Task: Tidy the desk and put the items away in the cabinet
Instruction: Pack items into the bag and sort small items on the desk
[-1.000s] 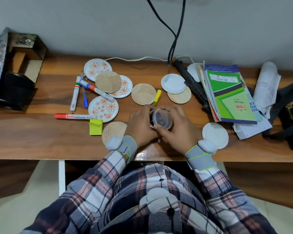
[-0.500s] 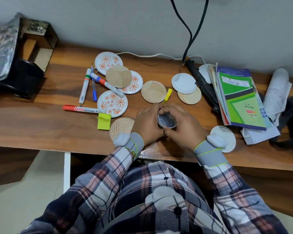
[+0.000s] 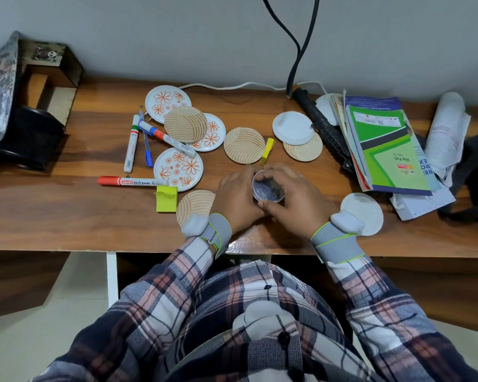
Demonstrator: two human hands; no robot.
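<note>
Plaid sleeves and grey wrist bands are nearest, leading to both hands at the front of the brown wooden bench (image 3: 66, 213). The left hand (image 3: 233, 197) and right hand (image 3: 297, 201) cup the small round clear plastic tub (image 3: 268, 188) between them. Whether it rests on the wood cannot be told. The left fingers curl round its left side and are mostly hidden. The right fingers (image 3: 278, 173) wrap the far rim, with the thumb pinching the near edge. The two-handed grip probably serves to seat the lid so the dark contents stay in for carrying.

A tan striped round coaster (image 3: 198, 198) sits just beside the left wrist, part hidden by the wrist pod, and a yellow-green sticky note block (image 3: 166, 198) lies next to it. A plain white round coaster (image 3: 367, 208) lies by the right wrist, likewise half covered.

Further out are a red-capped whiteboard marker (image 3: 133, 181), an orange-flower white coaster (image 3: 178, 168) and a yellow paper tab (image 3: 268, 150). Beyond them, more coasters overlap among loose markers and a blue pen (image 3: 146, 148). The scatter suggests sorting has barely begun.

At the far right, the green slip pad stack (image 3: 389, 150) lies on loose papers. At the back, black cables (image 3: 295, 59) run up the wall, and an open wooden box (image 3: 53, 75) stands far left. No cabinet can be picked out.
</note>
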